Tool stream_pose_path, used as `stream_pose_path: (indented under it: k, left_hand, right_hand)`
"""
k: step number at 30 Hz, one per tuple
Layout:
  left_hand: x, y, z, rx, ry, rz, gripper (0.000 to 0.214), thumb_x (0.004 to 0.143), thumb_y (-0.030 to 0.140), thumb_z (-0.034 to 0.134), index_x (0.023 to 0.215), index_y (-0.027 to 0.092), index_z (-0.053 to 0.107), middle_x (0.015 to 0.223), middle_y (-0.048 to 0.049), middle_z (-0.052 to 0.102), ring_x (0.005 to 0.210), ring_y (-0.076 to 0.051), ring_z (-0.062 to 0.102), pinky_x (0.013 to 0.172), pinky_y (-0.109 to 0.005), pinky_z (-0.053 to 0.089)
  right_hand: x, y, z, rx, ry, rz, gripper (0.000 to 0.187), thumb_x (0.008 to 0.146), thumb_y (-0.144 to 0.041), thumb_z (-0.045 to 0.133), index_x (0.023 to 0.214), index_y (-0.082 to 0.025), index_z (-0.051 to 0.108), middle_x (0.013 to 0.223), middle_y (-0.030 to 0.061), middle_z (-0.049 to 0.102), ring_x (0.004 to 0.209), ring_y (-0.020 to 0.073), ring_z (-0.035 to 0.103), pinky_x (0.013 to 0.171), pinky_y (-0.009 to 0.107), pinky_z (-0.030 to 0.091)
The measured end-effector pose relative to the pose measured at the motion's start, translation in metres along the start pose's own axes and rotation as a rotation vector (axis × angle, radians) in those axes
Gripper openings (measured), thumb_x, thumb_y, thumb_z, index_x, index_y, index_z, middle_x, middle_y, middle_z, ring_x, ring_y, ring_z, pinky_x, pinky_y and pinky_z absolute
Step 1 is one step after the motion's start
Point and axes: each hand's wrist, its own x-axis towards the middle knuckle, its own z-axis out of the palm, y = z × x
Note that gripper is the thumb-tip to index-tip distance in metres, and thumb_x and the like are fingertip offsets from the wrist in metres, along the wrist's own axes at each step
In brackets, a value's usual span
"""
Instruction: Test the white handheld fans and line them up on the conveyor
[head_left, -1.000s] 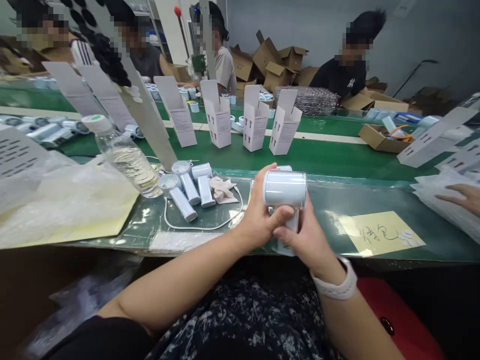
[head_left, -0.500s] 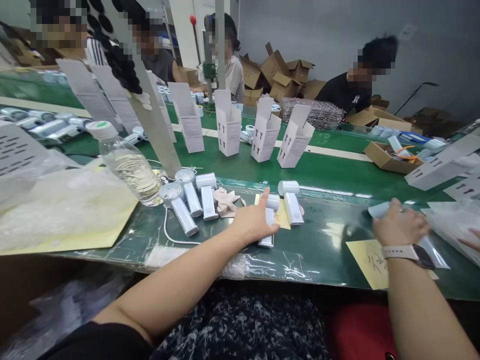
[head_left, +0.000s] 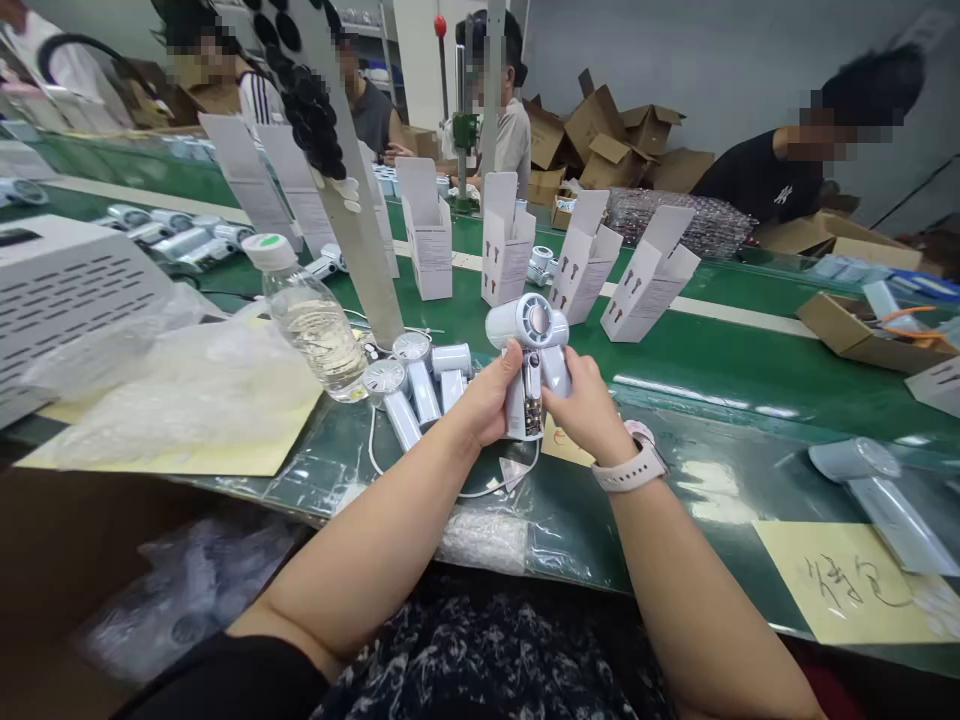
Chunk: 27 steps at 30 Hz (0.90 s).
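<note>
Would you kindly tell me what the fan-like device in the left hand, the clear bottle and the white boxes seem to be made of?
Fan-like device: probably pale, glossy plastic, judging by its smooth shell and bright highlights.
Clear bottle: likely shiny plastic, since liquid shows through, though glass remains possible.
White boxes: apparently smooth printed card, given flat panels and folded-up flaps.

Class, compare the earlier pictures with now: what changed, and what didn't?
The right hand let go of one fan, which lies partly over the yellow note, and moved left to join the left hand; they now hold fans. The bottle stays at the left; the white boxes still stand open.
</note>
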Motion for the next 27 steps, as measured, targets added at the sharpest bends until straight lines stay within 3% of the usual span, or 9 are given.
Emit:
stream_pose_path:
  k: [4, 6, 8, 11, 13, 15, 18, 24, 27]
  left_hand:
    - [0.000, 0.007, -0.004, -0.101, 0.068, 0.104, 0.063, 0.057, 0.068, 0.086, 0.089, 0.017, 0.069, 0.084, -0.0053, 0.076, 0.080, -0.023, 0.073, 0.080, -0.038, 0.059]
    - [-0.001, 0.010, -0.005, -0.114, 0.104, 0.145, 0.059, 0.058, 0.069, 0.085, 0.081, 0.017, 0.068, 0.082, -0.0048, 0.075, 0.079, -0.022, 0.073, 0.078, -0.035, 0.059]
    - [-0.002, 0.014, -0.005, -0.118, 0.096, 0.187, 0.056, 0.061, 0.068, 0.085, 0.079, 0.017, 0.068, 0.084, -0.0050, 0.075, 0.083, -0.022, 0.073, 0.078, -0.034, 0.058]
    - [-0.004, 0.019, -0.005, -0.123, 0.050, 0.238, 0.060, 0.060, 0.073, 0.082, 0.079, 0.018, 0.069, 0.087, -0.0064, 0.076, 0.089, -0.025, 0.073, 0.080, -0.036, 0.059]
    - [-0.005, 0.022, -0.006, -0.125, 0.033, 0.246, 0.066, 0.058, 0.080, 0.077, 0.077, 0.018, 0.068, 0.086, -0.0079, 0.076, 0.093, -0.028, 0.074, 0.078, -0.038, 0.059]
    - [-0.004, 0.024, -0.006, -0.118, 0.039, 0.262, 0.069, 0.058, 0.085, 0.073, 0.073, 0.018, 0.066, 0.084, -0.0084, 0.075, 0.098, -0.031, 0.073, 0.075, -0.039, 0.059]
    - [-0.003, 0.025, -0.008, -0.091, 0.064, 0.303, 0.072, 0.055, 0.089, 0.070, 0.069, 0.019, 0.062, 0.084, -0.0084, 0.074, 0.104, -0.032, 0.071, 0.074, -0.038, 0.059]
    - [-0.003, 0.025, -0.009, -0.025, 0.082, 0.332, 0.074, 0.056, 0.091, 0.067, 0.069, 0.019, 0.060, 0.089, -0.0099, 0.073, 0.105, -0.031, 0.070, 0.073, -0.037, 0.059]
    - [-0.005, 0.025, -0.009, -0.029, 0.068, 0.310, 0.075, 0.056, 0.092, 0.066, 0.069, 0.019, 0.059, 0.087, -0.0093, 0.073, 0.097, -0.029, 0.072, 0.070, -0.036, 0.059]
  right_hand:
    - [-0.007, 0.016, 0.017, 0.181, -0.027, 0.017, 0.028, 0.093, -0.036, 0.050, 0.110, -0.019, 0.065, 0.095, 0.0086, 0.066, 0.089, 0.0263, 0.062, 0.083, 0.044, 0.051]
    - [-0.007, 0.021, 0.028, 0.148, -0.027, 0.037, 0.011, 0.086, -0.030, 0.060, 0.084, -0.020, 0.063, 0.089, 0.0093, 0.064, 0.092, 0.0285, 0.060, 0.088, 0.047, 0.048]
    - [-0.009, 0.019, 0.039, 0.122, -0.050, 0.026, 0.014, 0.075, -0.020, 0.069, 0.070, -0.022, 0.056, 0.089, 0.0111, 0.064, 0.099, 0.0313, 0.057, 0.094, 0.049, 0.045]
    - [-0.016, 0.008, 0.043, 0.136, -0.100, 0.019, 0.012, 0.078, -0.016, 0.066, 0.073, -0.022, 0.056, 0.087, 0.0109, 0.066, 0.096, 0.0296, 0.059, 0.089, 0.046, 0.048]
    - [-0.023, 0.002, 0.037, 0.231, -0.195, 0.034, 0.001, 0.085, -0.021, 0.060, 0.085, -0.021, 0.060, 0.081, 0.0069, 0.067, 0.082, 0.0249, 0.064, 0.077, 0.041, 0.052]
    - [-0.031, -0.002, 0.026, 0.446, -0.380, 0.069, 0.011, 0.087, -0.030, 0.061, 0.093, -0.020, 0.063, 0.074, 0.0030, 0.067, 0.068, 0.0208, 0.065, 0.067, 0.036, 0.053]
    - [-0.039, -0.007, 0.015, 0.732, -0.578, 0.104, 0.024, 0.081, -0.042, 0.073, 0.082, -0.019, 0.067, 0.064, 0.0006, 0.066, 0.060, 0.0171, 0.062, 0.062, 0.033, 0.052]
    - [-0.046, -0.019, 0.021, 0.837, -0.284, 0.022, 0.036, 0.081, -0.054, 0.073, 0.070, -0.022, 0.062, 0.055, -0.0035, 0.058, 0.054, 0.0135, 0.054, 0.056, 0.029, 0.045]
    - [-0.046, -0.021, 0.019, 0.778, -0.362, 0.010, 0.037, 0.082, -0.053, 0.072, 0.066, -0.021, 0.060, 0.053, -0.0033, 0.056, 0.051, 0.0129, 0.051, 0.054, 0.028, 0.043]
